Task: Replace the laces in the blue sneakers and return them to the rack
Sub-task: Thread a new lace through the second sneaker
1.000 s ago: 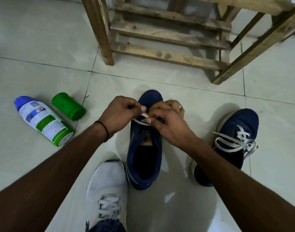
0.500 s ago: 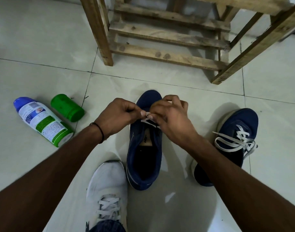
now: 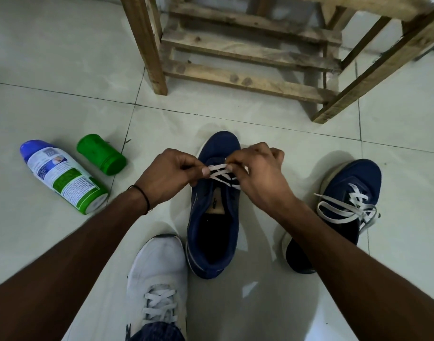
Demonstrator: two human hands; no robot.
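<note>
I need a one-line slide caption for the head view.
The left hand and right hand pinch a white lace over the centre blue sneaker; the laced blue sneaker lies on its right.

Dim, greenish light is falling on the glossy floor tiles point(image 3: 51, 70), which are reflecting a pale glare patch at 6 o'clock. Soft shadows are spreading from the blue sneakers point(image 3: 212, 232) toward 12 o'clock. The white lace point(image 3: 221, 172) at centre is rendering sharp, while wide-angle distortion is splaying the wooden rack point(image 3: 245, 80) at 12 o'clock.
</note>
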